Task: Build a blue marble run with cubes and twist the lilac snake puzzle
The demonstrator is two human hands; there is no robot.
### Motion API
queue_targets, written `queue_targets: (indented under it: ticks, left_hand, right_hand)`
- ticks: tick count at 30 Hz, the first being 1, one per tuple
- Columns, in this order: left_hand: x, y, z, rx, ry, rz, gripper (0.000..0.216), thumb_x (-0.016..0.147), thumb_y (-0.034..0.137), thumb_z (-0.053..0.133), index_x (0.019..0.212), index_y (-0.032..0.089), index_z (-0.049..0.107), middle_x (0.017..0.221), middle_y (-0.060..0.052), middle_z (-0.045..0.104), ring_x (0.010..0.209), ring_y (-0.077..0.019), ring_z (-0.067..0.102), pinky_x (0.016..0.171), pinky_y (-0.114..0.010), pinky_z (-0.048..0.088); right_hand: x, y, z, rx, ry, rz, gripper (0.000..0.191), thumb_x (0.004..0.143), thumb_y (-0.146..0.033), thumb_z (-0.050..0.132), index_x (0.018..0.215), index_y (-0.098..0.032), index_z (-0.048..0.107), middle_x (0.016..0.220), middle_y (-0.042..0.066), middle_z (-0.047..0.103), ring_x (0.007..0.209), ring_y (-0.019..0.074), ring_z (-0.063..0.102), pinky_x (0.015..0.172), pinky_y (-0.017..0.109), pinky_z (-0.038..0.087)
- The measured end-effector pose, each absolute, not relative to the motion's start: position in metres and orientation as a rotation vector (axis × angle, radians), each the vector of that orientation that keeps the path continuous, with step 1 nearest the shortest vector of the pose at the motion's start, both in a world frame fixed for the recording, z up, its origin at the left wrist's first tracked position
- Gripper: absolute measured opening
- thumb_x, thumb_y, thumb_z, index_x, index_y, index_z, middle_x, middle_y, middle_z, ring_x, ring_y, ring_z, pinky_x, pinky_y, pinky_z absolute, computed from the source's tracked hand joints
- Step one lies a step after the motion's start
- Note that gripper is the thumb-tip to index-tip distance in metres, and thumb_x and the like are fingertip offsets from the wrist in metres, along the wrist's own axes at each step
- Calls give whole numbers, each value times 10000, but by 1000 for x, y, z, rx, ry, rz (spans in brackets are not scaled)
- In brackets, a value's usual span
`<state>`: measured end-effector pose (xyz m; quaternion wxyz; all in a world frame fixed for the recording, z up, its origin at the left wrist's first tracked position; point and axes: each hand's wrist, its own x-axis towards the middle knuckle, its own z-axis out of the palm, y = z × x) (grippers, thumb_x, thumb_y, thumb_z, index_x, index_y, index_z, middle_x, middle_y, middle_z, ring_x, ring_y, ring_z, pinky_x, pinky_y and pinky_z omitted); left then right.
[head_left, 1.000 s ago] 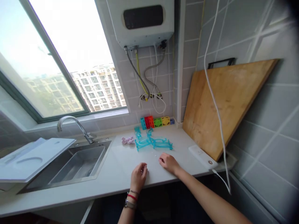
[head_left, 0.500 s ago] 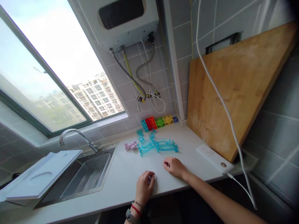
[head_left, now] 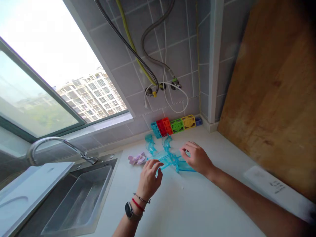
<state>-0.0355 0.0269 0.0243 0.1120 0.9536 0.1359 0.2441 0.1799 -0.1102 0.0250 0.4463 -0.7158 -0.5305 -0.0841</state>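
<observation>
Translucent blue plastic parts (head_left: 168,157) with curved and straight edges lie on the white counter. My left hand (head_left: 150,176) is over their left end, fingers bent and thumb apart, with nothing seen in it. Above their right end is my right hand (head_left: 197,158), its fingers curled and its thumb apart from them; I see nothing held. Whether either hand touches the parts I cannot tell. A folded pale purple piece (head_left: 137,159) sits just beyond my left fingertips.
Coloured plastic blocks (head_left: 177,125) stand in a row against the tiled wall. On the left are a sink (head_left: 81,200), a faucet (head_left: 61,140) and a white board (head_left: 37,184). A wooden board (head_left: 274,108) leans at the right behind a white power bank-like box (head_left: 274,184).
Both hands have moved forward from the counter's front edge to the blue parts, and their fingers have opened. The view has tilted down and come closer.
</observation>
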Motion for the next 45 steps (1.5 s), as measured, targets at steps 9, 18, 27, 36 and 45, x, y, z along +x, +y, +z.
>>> queue_targets:
  ticks: [9,18,27,36,45]
  left_hand:
    - [-50,39,-9,2741,434,708,437,897,173,604,1320,279,577,1457,-119,526,1426,-359,404,1107,-600,426]
    - [-50,51,-15,2731,421,692,79,927,183,605,935,245,654,1284,-88,660,1349,-333,492,1074,-567,442]
    - [-44,42,8,2377,416,1075,27,904,220,674,893,229,652,1191,-86,670,1222,-290,587,1064,-505,462]
    - [3,8,24,1482,400,800,353,850,474,740,1008,192,599,1051,-72,645,956,-258,728,823,-373,578]
    - [-11,0,14,1009,528,525,487,916,674,505,943,204,630,899,-32,617,619,-118,579,639,-320,563]
  right_hand:
    - [188,-117,-15,-2032,-1458,-199,366,922,-312,663,1280,-235,667,1302,132,648,1209,323,579,1004,517,507]
    - [197,-117,-18,-1984,-1380,8,275,930,-236,622,1192,-227,705,1147,84,669,1074,253,636,980,415,533]
    - [198,-117,-7,-1714,-1122,-172,406,944,-285,602,1348,-248,576,1118,82,600,830,201,633,854,394,568]
    - [181,-118,9,-1391,-802,275,437,944,-455,586,1283,-186,647,1050,80,641,909,205,635,750,319,561]
    - [155,-124,11,-1376,-1034,361,358,863,-284,707,1216,-276,650,1175,59,708,1078,240,652,883,392,560]
